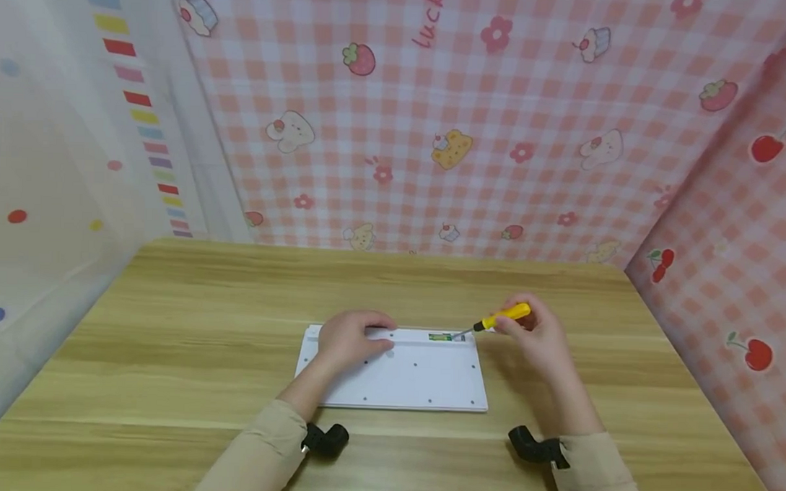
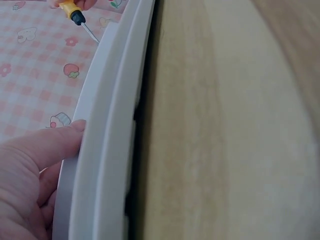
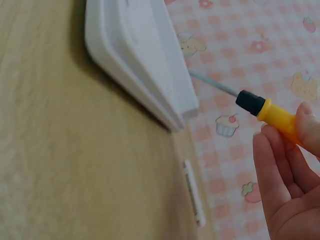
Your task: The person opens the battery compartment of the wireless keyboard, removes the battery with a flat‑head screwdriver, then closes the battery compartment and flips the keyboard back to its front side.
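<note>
A white keyboard (image 1: 401,379) lies underside up on the table, small dark screws dotted over it. Along its far edge runs a raised ridge, with a green battery (image 1: 439,337) in an open slot near the right end. My left hand (image 1: 351,339) grips this ridge left of the slot, thumb on the near side and fingers behind. Between thumb and fingers my right hand (image 1: 538,337) holds the yellow handle of a screwdriver (image 3: 276,119). The screwdriver's metal shaft slants down to the slot beside the battery; its tip is too small to make out.
A small white strip (image 3: 194,192) lies on the wooden table (image 1: 188,354) beyond the keyboard's right end. Pink checked cloth (image 1: 411,94) hangs behind the table and at its right side. Black wrist mounts (image 1: 326,441) sit at both sleeves.
</note>
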A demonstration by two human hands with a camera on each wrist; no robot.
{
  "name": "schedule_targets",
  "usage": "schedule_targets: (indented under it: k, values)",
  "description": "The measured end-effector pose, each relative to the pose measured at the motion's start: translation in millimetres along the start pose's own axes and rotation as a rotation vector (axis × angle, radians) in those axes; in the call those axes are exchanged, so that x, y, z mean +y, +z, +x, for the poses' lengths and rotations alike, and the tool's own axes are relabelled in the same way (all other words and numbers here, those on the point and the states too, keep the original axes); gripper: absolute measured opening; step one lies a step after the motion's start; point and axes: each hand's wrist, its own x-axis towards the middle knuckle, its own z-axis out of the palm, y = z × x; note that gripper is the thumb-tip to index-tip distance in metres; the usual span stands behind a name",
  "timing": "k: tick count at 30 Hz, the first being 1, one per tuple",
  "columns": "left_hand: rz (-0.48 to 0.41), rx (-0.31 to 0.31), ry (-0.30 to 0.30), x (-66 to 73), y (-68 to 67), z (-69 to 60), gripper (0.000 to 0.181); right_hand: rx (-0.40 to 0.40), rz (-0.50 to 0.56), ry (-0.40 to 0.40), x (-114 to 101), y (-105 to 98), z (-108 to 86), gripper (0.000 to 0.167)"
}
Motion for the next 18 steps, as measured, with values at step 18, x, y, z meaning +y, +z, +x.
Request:
schedule_targets:
  k: [18]
  values:
    - [0.003,-0.001,-0.008,3.3,-0.5,0.6,0.025,0.045,0.264,0.102,27,-6,0.7,0.026]
